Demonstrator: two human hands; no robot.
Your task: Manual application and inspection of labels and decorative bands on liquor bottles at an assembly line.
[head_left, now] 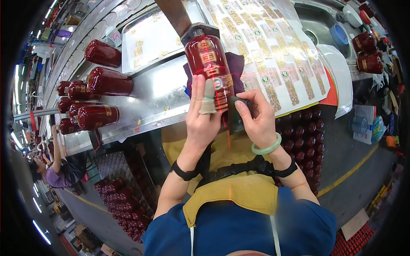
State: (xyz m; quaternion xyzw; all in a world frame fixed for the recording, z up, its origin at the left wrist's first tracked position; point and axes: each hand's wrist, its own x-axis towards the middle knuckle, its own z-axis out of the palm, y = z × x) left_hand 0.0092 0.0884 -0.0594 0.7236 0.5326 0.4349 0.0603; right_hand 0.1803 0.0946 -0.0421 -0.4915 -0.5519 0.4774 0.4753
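Observation:
A dark red glossy bottle (pixel 208 57) with gold lettering lies lengthwise before me, its neck end at a metal bracket (pixel 200 33). Along its left side my left hand (pixel 203 119) rests with fingers stretched flat; a beige cloth sleeve (pixel 208 100) covers one finger. My right hand (pixel 259 117) is closed in a pinch on a dark green flat piece (pixel 237 114) at the bottle's lower right. Beneath the bottle is a dark purple cloth (pixel 235 64). Thin red light lines cross the bottle. The left thumb is hidden.
A sheet of gold decals (pixel 273 55) lies right of the bottle, a white tray (pixel 149 38) left. Several red bottles (pixel 109 81) stand farther left. A sink (pixel 320 21) is at the far right. Racks of bottles (pixel 301 145) stand below the table. Another person (pixel 60 175) works at left.

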